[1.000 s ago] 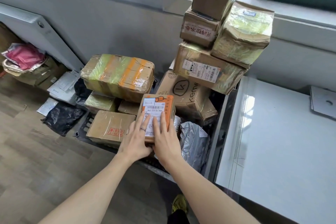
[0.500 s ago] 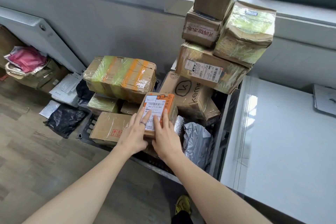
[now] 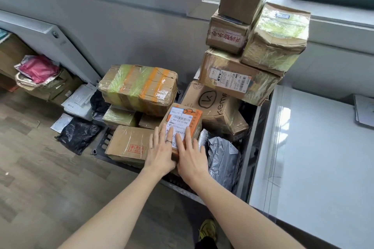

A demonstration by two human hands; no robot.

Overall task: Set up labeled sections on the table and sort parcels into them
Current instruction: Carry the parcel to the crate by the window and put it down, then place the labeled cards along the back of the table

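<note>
The white table [image 3: 315, 159] to my right has a glossy, bare top as far as I can see; I find no section labels on it, so I judge sorting has barely begun.

The parcels stand heaped in a dark crate [image 3: 101, 143] against the table's left edge. The tall stack [image 3: 257, 46] on the right leans in tiers; I judge it top-heavy and best left alone until lower work is done. Its long box [image 3: 232, 79] carries a white shipping label, too small to read. Below it a brown carton [image 3: 212, 103] shows a ringed "k" logo and letters I read as "keme". The wide box [image 3: 139, 89] on the left is wrapped in yellow-green and orange tape.

The parcel in hand is the small orange box [image 3: 185, 121], lying tilted at the front of the heap. Its label shows a barcode and a number I read as 862-414-00-888, not with certainty. I judge it light and stiff; the film tape may be slick, so I would take it by the two long sides.

My left hand [image 3: 160, 151] and right hand [image 3: 191, 156] lie flat on its top face, fingers straight and spread, gripping nothing. A ring [image 3: 169, 141] sits on a left finger.
</note>
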